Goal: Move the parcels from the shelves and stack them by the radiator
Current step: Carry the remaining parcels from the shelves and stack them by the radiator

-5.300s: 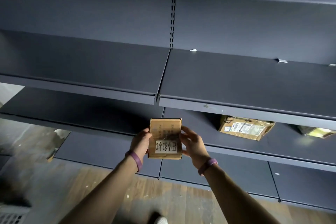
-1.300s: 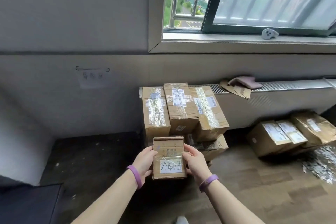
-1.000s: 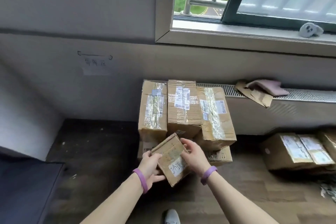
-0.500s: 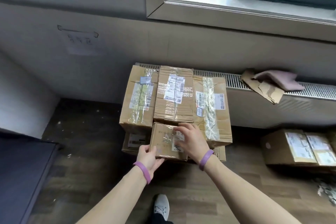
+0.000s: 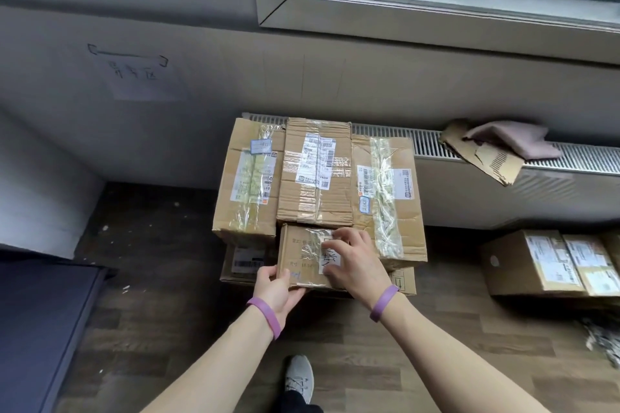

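small parcel (image 5: 302, 258) is down at the front of the stack by the radiator (image 5: 469, 188), on the low flat box (image 5: 245, 263) at the bottom, tucked up against the front of the middle box (image 5: 317, 171) w/ the left box (image 5: 246, 184) and right box (image 5: 385, 201) either side of it. can't tell if its full weight is on the flat box yet.

left hand (image 5: 276, 290) has the near-left corner: thumb on top, the rest curled under, clamped on the cardboard. right hand (image 5: 357, 260) lies over the top, fingers (image 5: 349, 240) spread across the white label and reaching the far edge, thumb hooked at the near edge, so it grips too. purple band on each wrist (same colour both sides).

the three upper boxes stand side by side, backs against the radiator, all taped and labelled.

further along the radiator top: a torn bit of cardboard (image 5: 483, 161) w/ a pinkish cloth (image 5: 513, 141) lying partly on it. on the wood floor (image 5: 369, 345) at the right, well apart from the stack, more boxes (image 5: 533, 261). a grey shoe (image 5: 299, 377) shows btw the forearms. handwritten paper note (image 5: 141, 77) on the wall at the left, window sill (image 5: 436, 15) above.
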The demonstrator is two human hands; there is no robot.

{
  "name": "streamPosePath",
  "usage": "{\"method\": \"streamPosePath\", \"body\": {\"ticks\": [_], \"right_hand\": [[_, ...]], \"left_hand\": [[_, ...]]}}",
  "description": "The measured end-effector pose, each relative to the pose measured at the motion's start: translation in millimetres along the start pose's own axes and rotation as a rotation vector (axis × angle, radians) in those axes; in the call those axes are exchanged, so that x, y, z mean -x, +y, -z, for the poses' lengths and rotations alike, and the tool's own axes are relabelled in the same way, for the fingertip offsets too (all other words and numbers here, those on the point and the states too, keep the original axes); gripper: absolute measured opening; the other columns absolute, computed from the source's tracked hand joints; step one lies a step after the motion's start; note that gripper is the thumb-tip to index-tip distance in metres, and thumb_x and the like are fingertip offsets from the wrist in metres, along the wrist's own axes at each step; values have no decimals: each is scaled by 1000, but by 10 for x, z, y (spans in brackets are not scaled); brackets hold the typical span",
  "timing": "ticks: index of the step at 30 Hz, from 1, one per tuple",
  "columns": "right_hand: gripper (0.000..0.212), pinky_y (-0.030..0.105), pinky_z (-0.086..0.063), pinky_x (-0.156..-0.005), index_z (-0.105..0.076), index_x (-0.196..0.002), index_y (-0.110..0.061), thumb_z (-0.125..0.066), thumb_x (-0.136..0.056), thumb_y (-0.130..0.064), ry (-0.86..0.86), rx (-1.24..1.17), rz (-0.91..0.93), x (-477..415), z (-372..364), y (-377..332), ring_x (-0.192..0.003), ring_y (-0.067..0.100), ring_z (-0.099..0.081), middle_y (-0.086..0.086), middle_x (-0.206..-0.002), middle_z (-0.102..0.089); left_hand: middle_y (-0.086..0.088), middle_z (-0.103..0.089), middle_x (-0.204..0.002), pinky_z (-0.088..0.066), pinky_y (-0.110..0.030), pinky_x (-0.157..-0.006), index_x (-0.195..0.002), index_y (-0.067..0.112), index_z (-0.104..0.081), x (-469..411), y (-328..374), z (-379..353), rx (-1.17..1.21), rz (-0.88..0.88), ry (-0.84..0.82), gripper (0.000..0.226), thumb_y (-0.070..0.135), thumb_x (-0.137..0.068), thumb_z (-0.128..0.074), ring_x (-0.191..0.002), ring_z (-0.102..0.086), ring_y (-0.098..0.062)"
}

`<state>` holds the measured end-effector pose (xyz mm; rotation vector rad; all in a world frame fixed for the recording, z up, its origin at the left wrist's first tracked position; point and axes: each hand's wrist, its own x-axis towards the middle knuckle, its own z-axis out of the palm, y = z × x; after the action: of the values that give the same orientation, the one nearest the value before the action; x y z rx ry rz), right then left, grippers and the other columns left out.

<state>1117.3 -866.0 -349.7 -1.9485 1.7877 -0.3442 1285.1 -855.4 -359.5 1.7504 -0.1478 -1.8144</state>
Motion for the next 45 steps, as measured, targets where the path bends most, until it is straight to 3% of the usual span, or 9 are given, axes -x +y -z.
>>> {"method": "streamPosePath", "body": {"ticks": [8,15,18,25,32,35,36,39,45], "right_hand": [[34,33,-36,-102,-70,-111,-15,-76,-78,-19,6,5,2,30,-9,-16,-115,30,-45,7,-123,-57],[43,30,-30,-108,-62,-127,-20,-71,-86,-29,-29,32,-17,58,47,-47,-124,24,-39,3,-134,-51],[44,31,-30,-110,-59,-130,-21,-68,-88,-31,-45,31,-30,79,94,-56,-128,24,-35,3,-139,-47],[51,31,-30,-110,-49,-141,-21,-58,-95,-41,-61,-20,-21,66,248,-219,-132,22,-37,0,-143,-48],[55,36,-35,-113,-41,-146,-18,-51,-98,-43,-141,-271,45,-116,420,-958,-137,20,-40,2,-145,-49],[56,33,-37,-111,-41,-147,-18,-46,-100,-47,-189,-465,33,-140,431,-1375,-136,17,-43,1,-148,-48],[56,32,-36,-111,-40,-147,-19,-43,-100,-48,-218,-533,26,-140,424,-1513,-136,16,-43,1,-148,-47],[56,24,-29,-106,-39,-148,-21,-36,-101,-51,-310,-623,54,-140,363,-1935,-138,14,-39,-2,-150,-45],[54,18,-24,-104,-43,-146,-18,-37,-102,-49,-443,-612,234,21,22,-2961,-134,8,-40,-5,-149,-46]], "left_hand": [[-13,-57,-117,-51,-44,-91,-142,19,-34,30,42,114,-115,26,-58,45,17,-100,-52,-92,-65,-29],[-18,-46,-143,-53,-44,-84,-151,24,-21,206,81,151,-177,37,-90,62,21,-99,-54,-100,-63,-33],[-18,-44,-146,-53,-45,-84,-153,24,-20,273,115,180,-211,36,-87,63,22,-99,-53,-103,-61,-33],[-15,-49,-141,-43,-50,-106,-144,17,-37,502,285,221,-334,-12,-34,47,28,-100,-49,-128,-49,-36],[-8,-44,-147,-36,-47,-108,-145,18,-38,955,687,523,-299,-159,36,50,38,-100,-46,-136,-40,-30],[4,-58,-120,-43,-33,-92,-125,20,-54,1181,822,714,-265,-316,108,30,35,-102,-43,-110,-55,-14],[5,-57,-120,-44,-31,-92,-123,21,-56,1263,855,801,-253,-349,127,29,35,-102,-43,-109,-55,-13],[-1,-46,-146,-35,-37,-108,-142,22,-43,1481,903,1165,-180,-408,187,43,38,-102,-43,-135,-42,-22],[-3,-48,-141,-34,-40,-109,-140,21,-45,2079,779,2138,42,-487,352,43,38,-101,-42,-134,-42,-24]]}}
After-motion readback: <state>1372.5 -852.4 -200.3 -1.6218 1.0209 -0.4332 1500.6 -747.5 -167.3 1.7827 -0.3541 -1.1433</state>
